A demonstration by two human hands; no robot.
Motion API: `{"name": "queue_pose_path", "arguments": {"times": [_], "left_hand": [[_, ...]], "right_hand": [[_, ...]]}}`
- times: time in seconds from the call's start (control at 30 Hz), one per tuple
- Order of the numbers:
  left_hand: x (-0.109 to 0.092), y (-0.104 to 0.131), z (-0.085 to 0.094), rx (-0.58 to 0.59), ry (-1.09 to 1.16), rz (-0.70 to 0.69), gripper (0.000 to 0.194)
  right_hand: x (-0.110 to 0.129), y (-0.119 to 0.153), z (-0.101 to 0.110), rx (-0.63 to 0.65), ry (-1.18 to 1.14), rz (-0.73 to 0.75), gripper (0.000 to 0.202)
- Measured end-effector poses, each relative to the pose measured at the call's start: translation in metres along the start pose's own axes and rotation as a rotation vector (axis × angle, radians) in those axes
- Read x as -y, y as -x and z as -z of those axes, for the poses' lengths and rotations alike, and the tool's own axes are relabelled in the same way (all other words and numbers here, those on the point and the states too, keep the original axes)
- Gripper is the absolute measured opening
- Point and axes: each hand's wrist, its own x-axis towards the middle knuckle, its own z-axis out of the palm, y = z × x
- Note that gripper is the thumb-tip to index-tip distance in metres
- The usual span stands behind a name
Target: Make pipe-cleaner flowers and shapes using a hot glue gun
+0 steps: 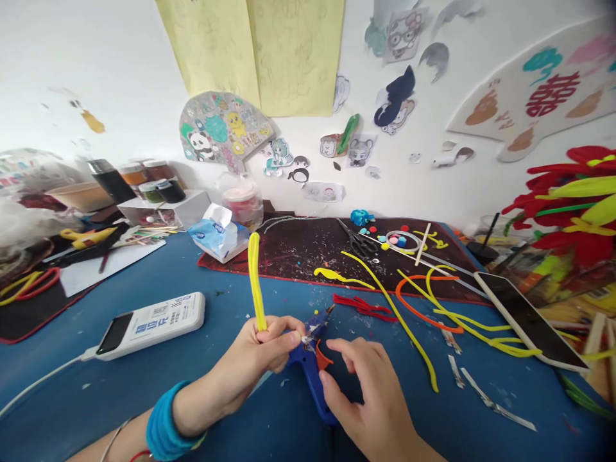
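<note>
My left hand (269, 350) is closed around the lower end of a bundle of yellow pipe cleaners (256, 276), which stands upright above the fist. A blue hot glue gun (310, 378) with an orange trigger lies on the table between my hands, its nozzle pointing away to the upper right. Part of it is hidden behind my left fingers. Just right of its handle, my right hand (366, 388) is open, thumb and fingers apart, with nothing in it. Beyond the glue gun sits a red pipe cleaner bundle (363, 307).
Yellow pipe cleaners (462, 314) and an orange one (403, 301) lie to the right, near a phone (527, 321). Black scissors (359, 240) rest on a dark mat (283, 256) with pompoms. A power bank (154, 324) and a tissue pack (219, 234) are to the left.
</note>
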Motion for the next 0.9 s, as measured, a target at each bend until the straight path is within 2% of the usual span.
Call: {"name": "queue_pose_path", "arguments": {"times": [0.13, 0.3, 0.47, 0.57, 0.7, 0.9], "left_hand": [[0.006, 0.006, -0.009, 0.061, 0.06, 0.055, 0.053], [0.011, 0.011, -0.013, 0.09, 0.104, 0.141, 0.052], [0.018, 0.013, -0.011, 0.105, -0.067, 0.226, 0.03], [0.016, 0.013, -0.009, 0.08, -0.152, 0.185, 0.038], [0.01, 0.009, -0.007, 0.037, -0.25, 0.095, 0.044], [0.01, 0.005, -0.005, -0.025, -0.248, 0.02, 0.051]], "right_hand": [[0.008, -0.002, 0.006, -0.111, -0.073, 0.098, 0.019], [0.01, -0.004, 0.011, -0.129, -0.113, 0.158, 0.014], [0.007, -0.006, 0.009, -0.101, -0.121, 0.202, 0.007], [0.004, -0.004, 0.009, -0.095, -0.143, 0.201, 0.004], [-0.003, -0.001, 0.009, 0.034, -0.204, 0.138, 0.007], [-0.01, -0.001, 0.006, 0.133, -0.257, 0.071, 0.016]]}}
